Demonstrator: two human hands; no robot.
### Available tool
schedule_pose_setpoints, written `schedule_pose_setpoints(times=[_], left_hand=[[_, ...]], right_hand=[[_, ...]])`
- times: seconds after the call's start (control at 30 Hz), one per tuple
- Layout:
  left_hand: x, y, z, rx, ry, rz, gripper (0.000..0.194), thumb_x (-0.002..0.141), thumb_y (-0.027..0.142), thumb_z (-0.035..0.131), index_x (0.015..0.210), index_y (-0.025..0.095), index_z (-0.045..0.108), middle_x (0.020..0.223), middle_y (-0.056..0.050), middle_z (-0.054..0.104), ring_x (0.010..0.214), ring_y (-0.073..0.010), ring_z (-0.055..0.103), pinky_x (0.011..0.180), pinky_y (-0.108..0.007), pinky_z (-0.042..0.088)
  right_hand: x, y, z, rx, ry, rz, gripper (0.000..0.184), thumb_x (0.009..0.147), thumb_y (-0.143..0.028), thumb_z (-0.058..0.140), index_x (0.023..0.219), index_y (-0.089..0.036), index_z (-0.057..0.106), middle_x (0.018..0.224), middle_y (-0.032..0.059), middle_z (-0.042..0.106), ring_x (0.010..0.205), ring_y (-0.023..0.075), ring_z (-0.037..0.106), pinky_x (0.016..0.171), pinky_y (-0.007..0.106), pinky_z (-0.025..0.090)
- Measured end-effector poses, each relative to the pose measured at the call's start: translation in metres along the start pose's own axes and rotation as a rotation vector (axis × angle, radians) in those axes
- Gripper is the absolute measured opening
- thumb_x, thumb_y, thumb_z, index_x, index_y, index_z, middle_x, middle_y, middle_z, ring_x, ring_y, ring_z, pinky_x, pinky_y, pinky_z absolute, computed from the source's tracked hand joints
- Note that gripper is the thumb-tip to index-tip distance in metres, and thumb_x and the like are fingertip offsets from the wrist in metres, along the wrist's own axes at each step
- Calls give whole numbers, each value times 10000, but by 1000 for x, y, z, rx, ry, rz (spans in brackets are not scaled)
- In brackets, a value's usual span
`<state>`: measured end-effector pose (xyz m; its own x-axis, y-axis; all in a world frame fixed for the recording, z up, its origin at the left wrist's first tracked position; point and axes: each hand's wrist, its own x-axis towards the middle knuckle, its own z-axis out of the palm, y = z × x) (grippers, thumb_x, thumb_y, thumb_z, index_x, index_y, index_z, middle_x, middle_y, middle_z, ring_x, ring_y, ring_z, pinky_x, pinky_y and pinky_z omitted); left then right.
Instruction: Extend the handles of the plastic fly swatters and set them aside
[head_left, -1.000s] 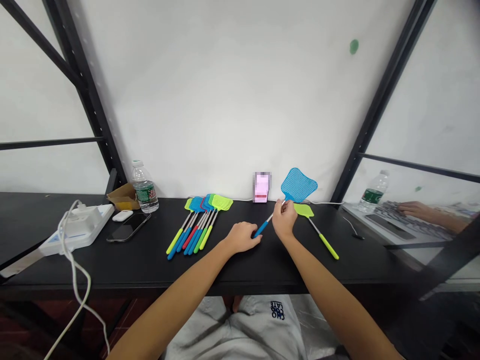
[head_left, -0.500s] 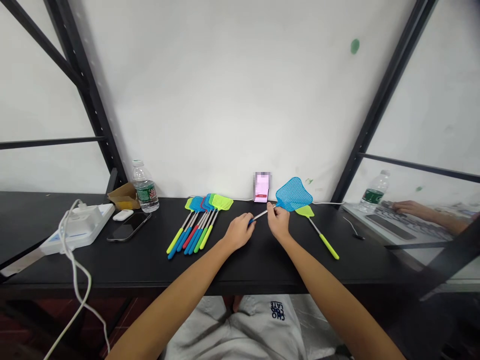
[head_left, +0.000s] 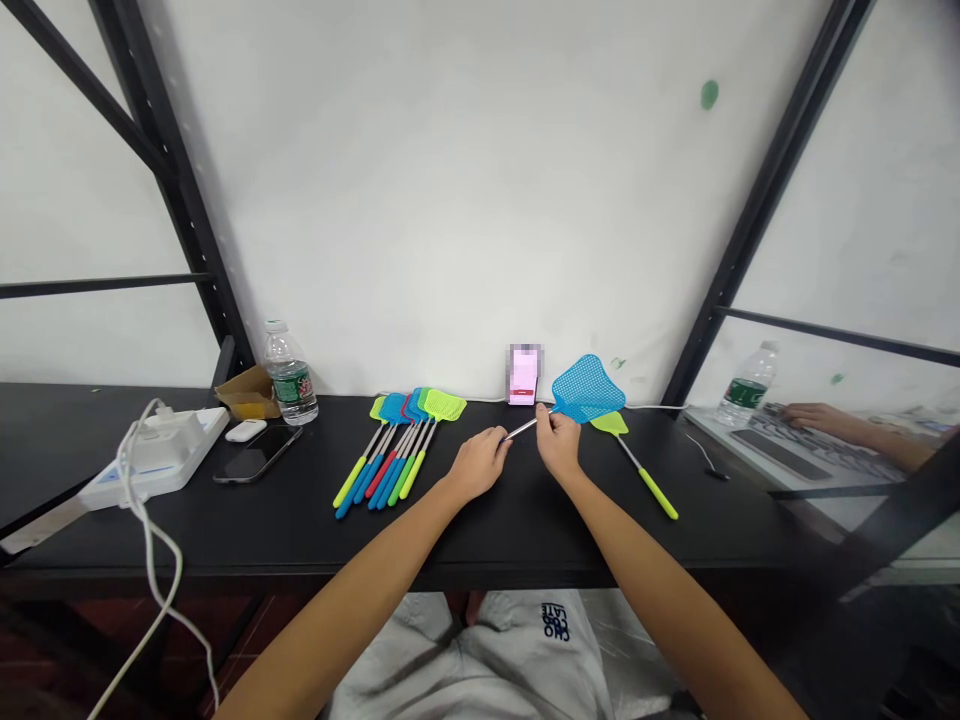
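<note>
A blue fly swatter (head_left: 589, 389) is held above the desk between both hands, its mesh head tilted up to the right. My left hand (head_left: 478, 464) is closed round its handle end, which the fingers mostly hide. My right hand (head_left: 558, 443) pinches the metal rod just below the head. Partly behind that head lies a yellow-green fly swatter (head_left: 657, 492), handle toward me. Left of my hands, several fly swatters with yellow, blue, red and green handles lie side by side in a row, a yellow-green swatter head (head_left: 444, 405) at its right end.
A phone (head_left: 523, 376) with a lit screen leans on the wall. At left are a water bottle (head_left: 291, 375), a cardboard box (head_left: 248, 393), a white case (head_left: 246, 430), a dark phone (head_left: 259, 455) and a power strip (head_left: 161, 450). Another person's hand (head_left: 821, 420) rests at a keyboard on the right.
The left hand covers a little more of the handle, its blue part now hidden. The right hand has shifted very slightly; the swatter stays in nearly the same place.
</note>
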<state>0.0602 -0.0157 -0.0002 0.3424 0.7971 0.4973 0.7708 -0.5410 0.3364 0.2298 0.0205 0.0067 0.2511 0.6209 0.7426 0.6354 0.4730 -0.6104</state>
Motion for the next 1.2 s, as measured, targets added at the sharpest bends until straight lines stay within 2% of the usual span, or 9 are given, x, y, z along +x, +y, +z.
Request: schedule_pose_setpoints(times=[0.2, 1.2], left_hand=[[0, -4, 2, 6, 7, 2, 258, 989, 327, 334, 985, 208, 563, 942, -47, 623, 868, -181, 588, 758, -288, 434], [0, -6, 0, 4, -8, 3, 232, 984, 338, 362, 947, 210, 553, 928, -41, 623, 855, -185, 589, 714, -277, 412]], right_hand=[[5, 6, -2, -12, 52, 30, 531, 920, -464, 419, 461, -213, 330, 440, -12, 374, 472, 117, 323, 525, 295, 240], [11, 11, -6, -16, 110, 72, 511, 917, -433, 424, 466, -221, 310, 443, -17, 339, 480, 121, 280, 536, 312, 211]])
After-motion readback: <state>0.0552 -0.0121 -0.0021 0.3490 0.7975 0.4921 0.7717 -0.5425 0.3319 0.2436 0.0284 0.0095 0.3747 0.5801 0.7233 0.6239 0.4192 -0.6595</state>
